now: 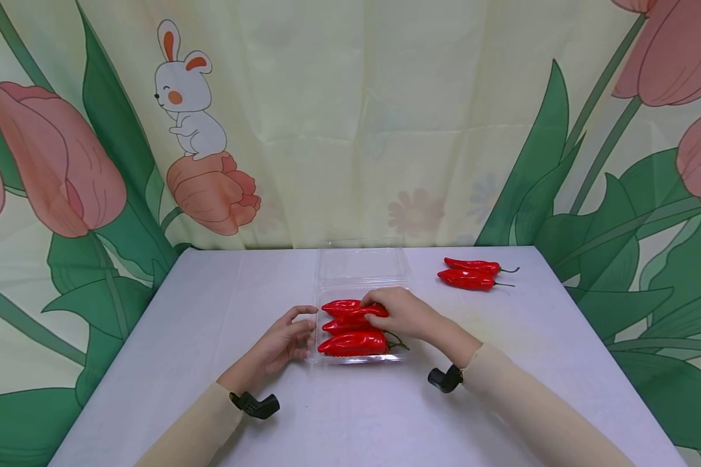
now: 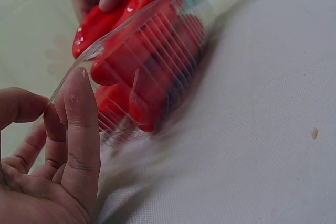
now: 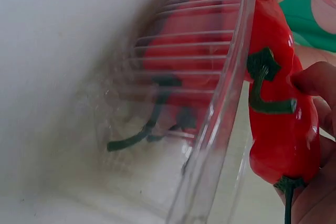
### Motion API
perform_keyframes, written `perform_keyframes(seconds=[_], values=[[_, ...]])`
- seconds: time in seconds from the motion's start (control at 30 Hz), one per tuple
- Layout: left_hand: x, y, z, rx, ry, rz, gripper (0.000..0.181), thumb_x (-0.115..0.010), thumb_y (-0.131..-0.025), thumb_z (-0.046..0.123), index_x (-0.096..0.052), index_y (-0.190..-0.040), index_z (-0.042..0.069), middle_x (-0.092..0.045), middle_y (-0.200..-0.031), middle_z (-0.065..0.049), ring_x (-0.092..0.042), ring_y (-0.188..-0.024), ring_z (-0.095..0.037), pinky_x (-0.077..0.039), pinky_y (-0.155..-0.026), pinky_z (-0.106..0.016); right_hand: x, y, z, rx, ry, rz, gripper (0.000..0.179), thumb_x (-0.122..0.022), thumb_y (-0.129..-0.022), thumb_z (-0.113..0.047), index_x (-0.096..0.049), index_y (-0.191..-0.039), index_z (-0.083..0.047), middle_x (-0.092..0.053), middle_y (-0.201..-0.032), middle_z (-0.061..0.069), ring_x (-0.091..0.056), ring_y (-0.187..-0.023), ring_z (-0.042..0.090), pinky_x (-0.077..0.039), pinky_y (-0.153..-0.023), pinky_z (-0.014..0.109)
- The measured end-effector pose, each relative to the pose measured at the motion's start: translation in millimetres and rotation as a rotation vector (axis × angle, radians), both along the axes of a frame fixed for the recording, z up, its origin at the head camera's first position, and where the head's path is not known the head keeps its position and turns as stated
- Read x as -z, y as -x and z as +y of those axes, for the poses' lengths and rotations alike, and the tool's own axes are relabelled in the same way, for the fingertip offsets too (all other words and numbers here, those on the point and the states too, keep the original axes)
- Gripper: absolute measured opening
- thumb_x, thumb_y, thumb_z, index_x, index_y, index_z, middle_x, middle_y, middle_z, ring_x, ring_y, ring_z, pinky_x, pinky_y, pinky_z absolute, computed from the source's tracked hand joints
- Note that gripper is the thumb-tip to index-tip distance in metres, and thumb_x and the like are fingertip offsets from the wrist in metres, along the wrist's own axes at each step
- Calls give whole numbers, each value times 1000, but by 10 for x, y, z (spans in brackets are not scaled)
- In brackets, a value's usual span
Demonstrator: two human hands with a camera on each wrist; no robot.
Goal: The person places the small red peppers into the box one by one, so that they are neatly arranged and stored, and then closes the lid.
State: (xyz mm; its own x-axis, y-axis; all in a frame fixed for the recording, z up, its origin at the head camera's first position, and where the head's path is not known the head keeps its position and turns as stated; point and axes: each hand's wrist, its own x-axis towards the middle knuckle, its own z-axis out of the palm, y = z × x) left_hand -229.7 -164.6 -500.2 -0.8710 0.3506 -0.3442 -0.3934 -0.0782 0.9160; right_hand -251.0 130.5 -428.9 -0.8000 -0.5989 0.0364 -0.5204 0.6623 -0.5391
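Note:
A clear plastic clamshell box (image 1: 356,359) lies with its lid folded back and several red chili peppers (image 1: 353,344) in its tray. My left hand (image 1: 286,340) pinches the box's left rim between thumb and fingers, and the left wrist view shows the rim (image 2: 65,80) there. Over the tray, my right hand (image 1: 411,314) grips a red chili pepper (image 3: 286,140) lying on top of the others. Its dark green stem hangs free in the right wrist view. Through the ribbed box wall (image 3: 184,56), other peppers look blurred.
Two more red chili peppers (image 1: 470,279) lie at the back right of the white-covered table (image 1: 350,415). The transparent lid (image 1: 362,264) lies open toward the back edge. Behind the table hangs a curtain (image 1: 350,130) printed with tulips and a rabbit.

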Motion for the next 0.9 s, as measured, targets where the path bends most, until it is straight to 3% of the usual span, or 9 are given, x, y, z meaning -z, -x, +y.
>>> perform_keyframes(seconds=[0.33, 0.9], values=[[1, -2, 1, -2, 5, 2, 45, -58, -104, 18, -39, -145, 13, -59, -99, -1, -58, -72, -14, -59, -64, -24, -14, -1, -124, -10, -26, 13, 29, -77, -92, -22, -73, -120, -17, -68, -116, 0, -65, -102, 14, -62, -84, 30], [3, -2, -7, 4, -1, -3, 46, -59, -104, 19, -39, -145, 13, -60, -99, -1, -59, -72, -14, -59, -65, -24, 18, -13, -276, -35, -78, -12, 31, -77, -92, -24, -75, -123, -17, -71, -115, 1, -65, -101, 14, -61, -86, 29]])
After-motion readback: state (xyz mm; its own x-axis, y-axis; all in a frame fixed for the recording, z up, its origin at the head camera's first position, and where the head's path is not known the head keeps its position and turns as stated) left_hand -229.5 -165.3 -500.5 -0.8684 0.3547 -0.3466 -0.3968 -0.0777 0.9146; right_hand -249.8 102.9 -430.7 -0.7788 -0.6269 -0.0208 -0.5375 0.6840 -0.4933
